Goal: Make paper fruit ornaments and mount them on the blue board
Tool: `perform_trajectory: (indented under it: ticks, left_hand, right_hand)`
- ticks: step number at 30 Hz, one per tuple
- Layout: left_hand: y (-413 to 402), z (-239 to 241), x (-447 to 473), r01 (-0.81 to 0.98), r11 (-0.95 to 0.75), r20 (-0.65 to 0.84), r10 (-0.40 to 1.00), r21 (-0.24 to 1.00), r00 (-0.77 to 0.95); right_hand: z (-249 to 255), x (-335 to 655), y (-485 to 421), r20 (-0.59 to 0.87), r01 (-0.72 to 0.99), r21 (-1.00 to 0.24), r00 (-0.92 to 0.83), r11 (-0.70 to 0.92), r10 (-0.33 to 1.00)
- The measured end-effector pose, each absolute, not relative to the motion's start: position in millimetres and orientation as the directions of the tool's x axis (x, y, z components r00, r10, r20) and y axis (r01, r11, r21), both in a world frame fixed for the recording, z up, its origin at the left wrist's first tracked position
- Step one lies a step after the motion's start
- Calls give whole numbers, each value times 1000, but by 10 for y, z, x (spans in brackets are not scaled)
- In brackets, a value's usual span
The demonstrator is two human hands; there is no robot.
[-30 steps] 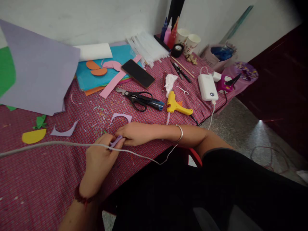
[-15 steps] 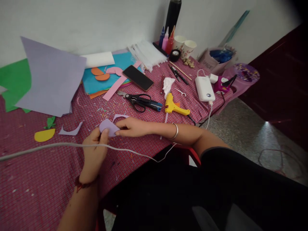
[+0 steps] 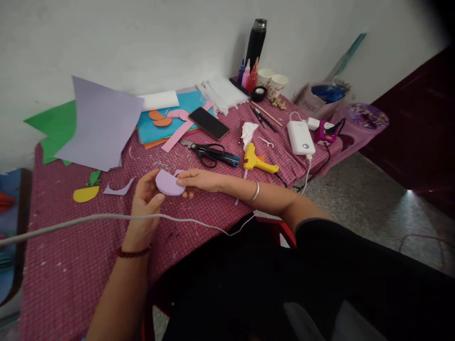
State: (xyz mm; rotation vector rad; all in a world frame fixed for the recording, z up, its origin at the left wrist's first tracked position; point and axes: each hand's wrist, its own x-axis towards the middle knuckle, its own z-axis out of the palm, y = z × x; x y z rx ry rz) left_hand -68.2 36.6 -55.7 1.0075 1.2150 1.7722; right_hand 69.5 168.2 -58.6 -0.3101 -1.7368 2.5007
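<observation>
Pinching lilac paper (image 3: 167, 184) (right hand (image 3: 201, 181))

Pale pink container (image 3: 315, 105): reads "SPACE" in capitals across the front, at two o'clock from centre.
Paper cups (image 3: 278, 87): bear red print, illegible, at one o'clock.
White power bank (image 3: 299, 135): shows unreadable display, toward three o'clock.
</observation>
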Motion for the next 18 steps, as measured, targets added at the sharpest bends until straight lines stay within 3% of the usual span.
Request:
perform_trajectory:
  ticks: [5, 18]
  left_hand:
    - [355, -587, -689, -128, -241, 199, 942, 962, -271]
    - [384, -605, -732, -153, -91, 6, 878, 984, -479]
  right_hand:
    - [-574, 705, 1658, -208, 130, -864, -972, -487, 109]
    - [-601, 681, 1653, -185, 108, -897, -973, -429, 140]
